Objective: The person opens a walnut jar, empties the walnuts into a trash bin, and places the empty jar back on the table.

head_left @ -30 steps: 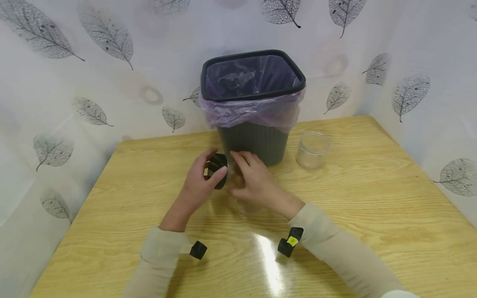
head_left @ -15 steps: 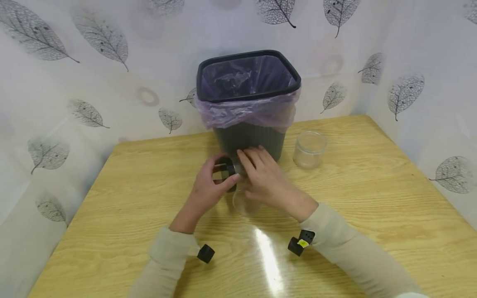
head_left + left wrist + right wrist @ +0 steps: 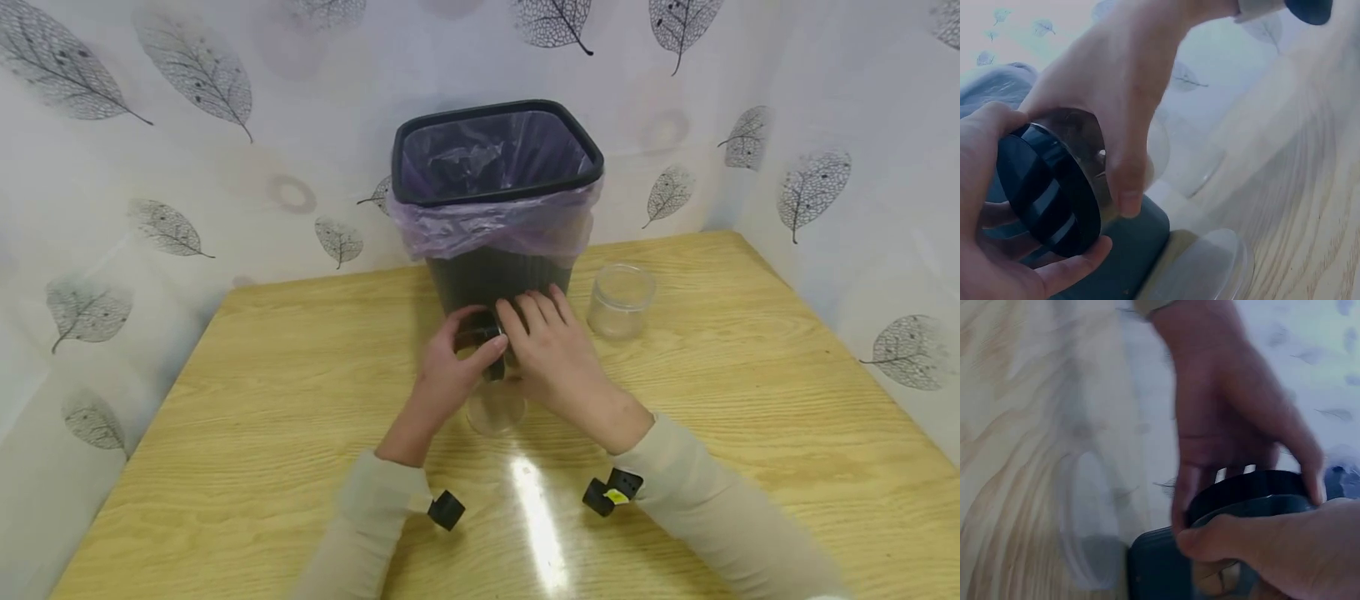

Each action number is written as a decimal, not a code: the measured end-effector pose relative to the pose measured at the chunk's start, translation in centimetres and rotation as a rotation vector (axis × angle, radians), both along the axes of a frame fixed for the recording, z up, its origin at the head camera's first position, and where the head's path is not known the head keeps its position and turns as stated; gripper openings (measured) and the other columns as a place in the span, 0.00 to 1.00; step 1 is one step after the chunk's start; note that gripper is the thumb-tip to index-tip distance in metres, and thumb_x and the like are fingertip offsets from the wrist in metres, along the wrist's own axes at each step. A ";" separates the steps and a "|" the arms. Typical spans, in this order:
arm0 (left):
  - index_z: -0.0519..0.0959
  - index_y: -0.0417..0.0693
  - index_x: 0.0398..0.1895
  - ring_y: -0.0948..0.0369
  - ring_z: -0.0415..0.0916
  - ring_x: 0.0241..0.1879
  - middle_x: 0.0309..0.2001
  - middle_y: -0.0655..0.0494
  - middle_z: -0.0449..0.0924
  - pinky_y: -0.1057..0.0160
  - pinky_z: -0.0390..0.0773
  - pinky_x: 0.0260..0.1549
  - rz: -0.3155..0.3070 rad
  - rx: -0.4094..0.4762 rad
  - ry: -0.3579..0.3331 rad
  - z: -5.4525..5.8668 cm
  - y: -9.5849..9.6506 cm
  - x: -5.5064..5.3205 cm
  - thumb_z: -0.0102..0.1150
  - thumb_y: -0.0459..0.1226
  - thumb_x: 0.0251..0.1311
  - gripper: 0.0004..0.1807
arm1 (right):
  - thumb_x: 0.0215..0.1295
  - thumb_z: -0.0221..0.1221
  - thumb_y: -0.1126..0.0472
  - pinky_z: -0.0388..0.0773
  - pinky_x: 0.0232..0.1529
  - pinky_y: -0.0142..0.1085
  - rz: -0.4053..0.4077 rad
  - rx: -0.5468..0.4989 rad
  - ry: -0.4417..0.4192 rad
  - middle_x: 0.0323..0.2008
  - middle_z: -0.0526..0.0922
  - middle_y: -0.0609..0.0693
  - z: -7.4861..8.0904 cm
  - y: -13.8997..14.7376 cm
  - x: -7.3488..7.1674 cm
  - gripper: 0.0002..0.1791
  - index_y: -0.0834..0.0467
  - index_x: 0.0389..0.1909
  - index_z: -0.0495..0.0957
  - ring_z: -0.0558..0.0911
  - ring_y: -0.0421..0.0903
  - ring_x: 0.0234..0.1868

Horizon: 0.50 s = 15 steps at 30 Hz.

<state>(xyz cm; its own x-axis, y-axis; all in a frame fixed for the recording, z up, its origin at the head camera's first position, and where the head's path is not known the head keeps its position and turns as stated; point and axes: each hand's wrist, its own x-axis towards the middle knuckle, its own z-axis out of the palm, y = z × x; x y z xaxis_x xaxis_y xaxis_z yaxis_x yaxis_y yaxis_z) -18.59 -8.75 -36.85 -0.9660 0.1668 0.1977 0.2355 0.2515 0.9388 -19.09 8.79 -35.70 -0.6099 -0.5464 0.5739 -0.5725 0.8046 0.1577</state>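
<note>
In the head view my left hand [image 3: 442,371] grips a round black lid [image 3: 1054,194] by its rim, thumb on the near side and fingers round the far side. My right hand [image 3: 562,367] holds a clear jar [image 3: 1072,134] lying on its side, largely hidden by the fingers in the head view. The lid sits against the mouth of the jar, as both wrist views show. Below the hands, a clear round disc [image 3: 497,412] lies on the table; the right wrist view also shows this disc [image 3: 1090,525].
Just behind the hands stands a dark bin [image 3: 495,275] lined with a purple bag [image 3: 487,229]. To its right is a second clear jar [image 3: 621,304], upright on the wooden table [image 3: 735,400]. A leaf-patterned covering [image 3: 300,125] hangs behind the table.
My left hand has moved right, bringing the black lid up against the jar. My right hand has shifted slightly right, its fingers spread a little more over the jar.
</note>
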 end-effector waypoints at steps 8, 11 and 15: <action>0.64 0.46 0.71 0.48 0.72 0.59 0.63 0.42 0.70 0.45 0.76 0.56 0.001 -0.148 0.177 -1.2 1.2 -0.1 0.53 0.50 0.70 0.32 | 0.30 0.80 0.45 0.73 0.58 0.53 -0.024 0.006 -0.053 0.49 0.79 0.60 -0.1 0.7 0.1 0.54 0.62 0.61 0.70 0.79 0.60 0.53; 0.60 0.43 0.73 0.45 0.69 0.61 0.65 0.37 0.65 0.43 0.75 0.58 0.007 -0.229 0.263 -1.7 1.7 -0.1 0.44 0.58 0.72 0.37 | 0.32 0.79 0.46 0.74 0.56 0.52 -0.019 0.009 -0.080 0.49 0.79 0.60 0.0 0.9 0.1 0.52 0.62 0.61 0.70 0.78 0.60 0.52; 0.55 0.40 0.74 0.44 0.66 0.63 0.66 0.34 0.61 0.44 0.71 0.63 0.016 -0.315 0.310 -2.3 2.2 0.0 0.31 0.62 0.74 0.41 | 0.33 0.79 0.46 0.75 0.54 0.51 -0.011 0.029 -0.112 0.49 0.80 0.60 0.0 1.0 0.2 0.51 0.62 0.61 0.71 0.79 0.60 0.52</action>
<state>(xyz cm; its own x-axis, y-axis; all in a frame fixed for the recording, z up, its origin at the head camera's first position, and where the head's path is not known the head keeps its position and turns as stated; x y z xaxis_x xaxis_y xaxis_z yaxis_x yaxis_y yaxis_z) -18.60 -6.50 -39.16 -0.8721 0.2514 0.4199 0.4876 0.5202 0.7012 -18.90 9.81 -35.66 -0.6757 -0.5543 0.4860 -0.5787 0.8072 0.1161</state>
